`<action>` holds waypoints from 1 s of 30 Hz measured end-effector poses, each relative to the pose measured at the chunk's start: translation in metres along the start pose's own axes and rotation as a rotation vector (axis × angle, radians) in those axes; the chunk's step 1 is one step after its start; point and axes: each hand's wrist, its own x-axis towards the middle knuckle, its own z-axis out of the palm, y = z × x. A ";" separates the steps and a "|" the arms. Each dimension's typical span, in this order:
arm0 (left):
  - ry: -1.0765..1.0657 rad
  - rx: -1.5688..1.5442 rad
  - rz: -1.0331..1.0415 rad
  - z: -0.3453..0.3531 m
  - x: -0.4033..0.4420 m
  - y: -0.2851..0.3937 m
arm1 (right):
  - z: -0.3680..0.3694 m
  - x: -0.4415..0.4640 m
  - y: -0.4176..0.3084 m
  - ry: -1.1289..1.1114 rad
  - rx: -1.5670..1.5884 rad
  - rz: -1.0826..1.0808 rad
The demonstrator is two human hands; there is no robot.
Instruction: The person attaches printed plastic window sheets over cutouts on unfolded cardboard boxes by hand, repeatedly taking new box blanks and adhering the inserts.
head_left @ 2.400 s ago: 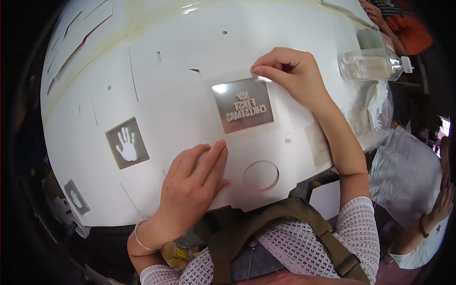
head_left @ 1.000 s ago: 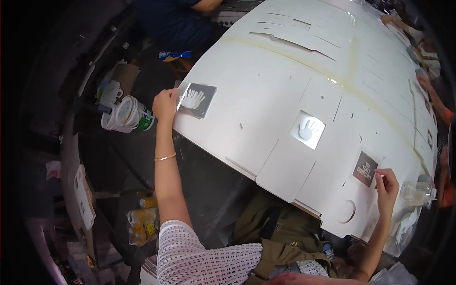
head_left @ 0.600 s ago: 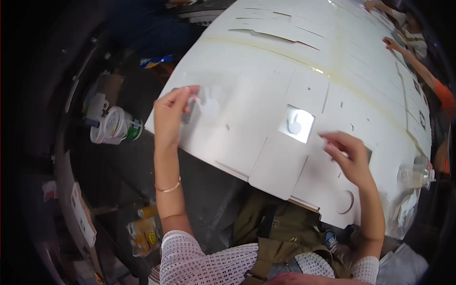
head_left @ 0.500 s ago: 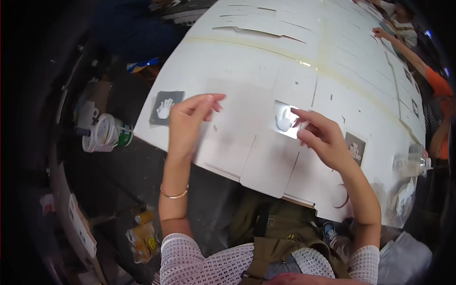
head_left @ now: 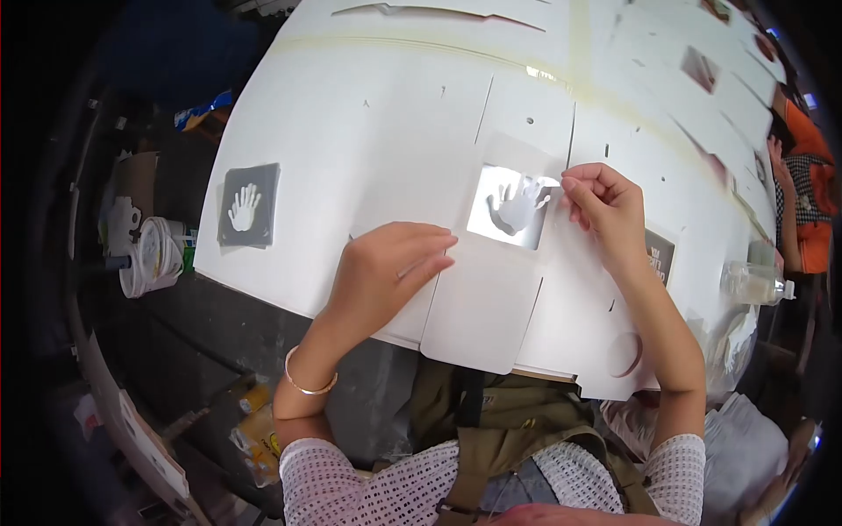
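Note:
A shiny mirror-like square with a handprint shape (head_left: 511, 206) lies on the white cardboard (head_left: 469, 302) in front of me. My right hand (head_left: 611, 210) is at its upper right corner, thumb and fingertips pinched together. Whether a thin film or the square's corner is between them, I cannot make out. To the lower left of the square, my left hand (head_left: 386, 267) hovers with its fingers extended and the thumb apart, holding nothing. A stack of grey square sheets with a white handprint (head_left: 248, 206) rests at the table's left side.
A dark printed card (head_left: 660, 252) lies right of my right wrist. A clear plastic bottle (head_left: 752, 283) lies near the right edge. White buckets (head_left: 153, 256) stand beyond the left edge. A person in orange (head_left: 807, 149) is at the far right.
My left hand has moved down and right, nearer the shiny square. My right hand has gone from loosely spread fingers over the square to a pinch at its corner. The view has shifted.

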 end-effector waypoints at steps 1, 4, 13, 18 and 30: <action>-0.012 -0.005 -0.007 0.002 -0.003 -0.002 | 0.002 0.002 0.002 0.002 0.003 0.014; -0.036 0.092 0.034 0.003 -0.003 -0.003 | 0.006 0.006 0.008 -0.047 0.018 0.010; -0.051 0.197 0.119 0.006 -0.002 -0.009 | 0.004 0.011 0.011 -0.058 -0.039 0.022; -0.045 0.277 0.187 0.008 0.001 -0.012 | 0.004 0.011 0.014 -0.052 -0.053 0.017; -0.060 0.340 0.221 0.015 0.004 -0.009 | 0.005 0.011 0.016 -0.069 -0.061 -0.029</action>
